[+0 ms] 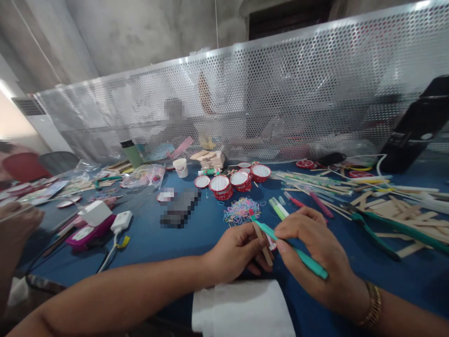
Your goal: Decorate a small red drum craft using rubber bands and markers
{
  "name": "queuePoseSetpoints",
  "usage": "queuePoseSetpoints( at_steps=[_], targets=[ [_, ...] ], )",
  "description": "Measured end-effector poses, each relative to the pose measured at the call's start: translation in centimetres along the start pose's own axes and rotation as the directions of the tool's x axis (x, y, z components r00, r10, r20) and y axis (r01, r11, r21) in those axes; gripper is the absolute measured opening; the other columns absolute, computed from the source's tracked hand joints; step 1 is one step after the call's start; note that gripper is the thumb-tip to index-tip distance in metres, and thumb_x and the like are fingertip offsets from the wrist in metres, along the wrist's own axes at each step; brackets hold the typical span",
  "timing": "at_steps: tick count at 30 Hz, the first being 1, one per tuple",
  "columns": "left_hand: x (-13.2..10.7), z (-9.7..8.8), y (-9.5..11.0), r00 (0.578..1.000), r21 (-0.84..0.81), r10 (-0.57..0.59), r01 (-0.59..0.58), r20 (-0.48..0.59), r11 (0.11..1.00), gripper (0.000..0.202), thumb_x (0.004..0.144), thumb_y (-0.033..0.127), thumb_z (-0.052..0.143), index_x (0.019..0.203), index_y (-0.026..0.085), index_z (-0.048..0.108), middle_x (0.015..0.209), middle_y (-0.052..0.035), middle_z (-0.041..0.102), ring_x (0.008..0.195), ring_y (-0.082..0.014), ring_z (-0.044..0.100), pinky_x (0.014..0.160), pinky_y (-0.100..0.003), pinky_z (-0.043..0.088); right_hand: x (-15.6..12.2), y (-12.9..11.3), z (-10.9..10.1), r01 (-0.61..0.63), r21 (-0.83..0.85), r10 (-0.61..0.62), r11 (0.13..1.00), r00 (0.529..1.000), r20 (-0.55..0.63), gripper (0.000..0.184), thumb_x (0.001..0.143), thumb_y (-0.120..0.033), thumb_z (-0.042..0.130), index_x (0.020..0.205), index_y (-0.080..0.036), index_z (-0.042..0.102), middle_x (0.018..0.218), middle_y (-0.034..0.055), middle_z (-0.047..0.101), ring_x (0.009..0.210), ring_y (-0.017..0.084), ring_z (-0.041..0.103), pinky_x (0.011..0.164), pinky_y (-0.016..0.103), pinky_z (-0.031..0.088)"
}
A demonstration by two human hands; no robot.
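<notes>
One white cup point(181, 167) stands upper left of centre, red-rimmed cups point(220, 184) right of it, contents unclear. Lower centre, the left hand point(235, 252) pinches a wooden stick point(266, 255); the right hand point(315, 252), just beside, grips a teal pen point(308, 264) crossing it.

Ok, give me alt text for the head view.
Two bare hands meet over a cluttered blue table: the left hand pinches a wooden craft stick while the right hand holds a teal pen-like tool across it. Colourful rubber bands, red-and-white cups and green-handled pliers lie beyond.
</notes>
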State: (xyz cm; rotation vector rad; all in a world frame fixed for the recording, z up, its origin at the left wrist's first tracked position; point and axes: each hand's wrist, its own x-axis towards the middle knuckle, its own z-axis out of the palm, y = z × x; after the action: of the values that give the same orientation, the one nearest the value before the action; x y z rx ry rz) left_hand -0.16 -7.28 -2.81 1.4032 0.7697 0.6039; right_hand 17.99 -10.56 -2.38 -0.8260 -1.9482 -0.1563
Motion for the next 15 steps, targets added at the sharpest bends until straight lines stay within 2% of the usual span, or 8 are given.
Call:
queuePoseSetpoints(
  at_steps=[12,15],
  targets=[
    [-0.08,0.04,0.3,1.0,-0.005,-0.002,0.002,0.001,1.0,0.045,0.081,0.061,0.061,0.086,0.017,0.052,0.074,-0.0019,0.063,0.06,-0.0099,0.064,0.049,-0.016,0.049,0.05,0.11,-0.09,-0.012,-0.021,0.012,1.0,1.0,0.0,0.01,0.082,-0.014,0.056,0.086,-0.022,0.053,0.079,-0.0003,0.063,0.072,0.018,0.06,0.083,0.043,0.038],
    [-0.01,0.04,0.15,1.0,-0.008,-0.001,0.001,-0.004,1.0,0.043,0.082,0.058,0.061,0.087,0.017,0.052,0.074,-0.0019,0.063,0.059,-0.0099,0.065,0.047,-0.015,0.049,0.2,0.63,-0.44,-0.035,-0.058,0.032,0.998,0.998,-0.056,0.009,0.083,-0.015,0.058,0.087,-0.023,0.055,0.078,-0.0002,0.064,0.072,0.019,0.061,0.083,0.043,0.039]
  ],
)
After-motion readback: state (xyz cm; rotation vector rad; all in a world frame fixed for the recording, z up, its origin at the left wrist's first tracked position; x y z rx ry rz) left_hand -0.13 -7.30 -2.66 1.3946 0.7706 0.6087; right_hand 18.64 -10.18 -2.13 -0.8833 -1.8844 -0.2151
